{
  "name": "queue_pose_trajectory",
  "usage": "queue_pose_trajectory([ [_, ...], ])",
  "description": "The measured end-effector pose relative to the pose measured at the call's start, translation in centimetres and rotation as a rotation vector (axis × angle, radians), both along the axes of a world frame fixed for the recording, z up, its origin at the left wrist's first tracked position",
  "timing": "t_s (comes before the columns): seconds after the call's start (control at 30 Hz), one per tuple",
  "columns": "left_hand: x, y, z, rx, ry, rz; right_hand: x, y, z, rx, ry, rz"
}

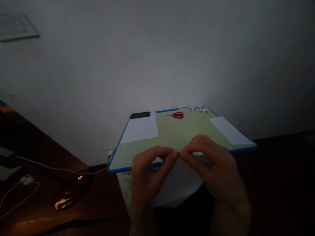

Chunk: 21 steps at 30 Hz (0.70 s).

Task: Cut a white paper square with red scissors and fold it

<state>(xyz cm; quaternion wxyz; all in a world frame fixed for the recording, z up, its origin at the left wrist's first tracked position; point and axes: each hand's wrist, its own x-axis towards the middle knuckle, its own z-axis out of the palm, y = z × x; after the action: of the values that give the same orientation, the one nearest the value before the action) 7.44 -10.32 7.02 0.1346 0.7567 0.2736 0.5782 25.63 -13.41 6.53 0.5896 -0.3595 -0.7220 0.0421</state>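
Observation:
A white sheet of paper [179,183] hangs below my fingertips, between my wrists and just in front of the table's near edge. My left hand [151,168] pinches its upper edge with thumb and forefinger. Right beside it, my right hand [213,160] pinches the same edge, the fingertips of both hands almost touching. The exact spot under the fingertips is small and dim. Beyond my hands, scissors [177,115] with red handles lie on the green tabletop [177,131], blades pointing left.
A white sheet [140,129] lies on the table's left side, with a dark flat object [139,115] at its far edge. Another white sheet [230,131] lies on the right. Small white paper pieces [200,108] are heaped at the back right. A wall [157,59] stands behind.

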Motion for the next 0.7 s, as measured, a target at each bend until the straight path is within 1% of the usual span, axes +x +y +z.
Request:
queue_pose_trajectory([
  [0.2,-0.12,-0.04,0.23,0.001,0.037,-0.01,0.12,-0.02,-0.01,-0.02,0.003,0.012],
  [0.37,-0.21,-0.04,0.14,0.009,0.059,0.016,0.14,0.02,-0.07,0.01,-0.002,-0.002],
  [0.7,-0.2,-0.16,0.26,0.016,0.071,-0.007,0.18,0.01,-0.1,0.016,-0.006,-0.007],
])
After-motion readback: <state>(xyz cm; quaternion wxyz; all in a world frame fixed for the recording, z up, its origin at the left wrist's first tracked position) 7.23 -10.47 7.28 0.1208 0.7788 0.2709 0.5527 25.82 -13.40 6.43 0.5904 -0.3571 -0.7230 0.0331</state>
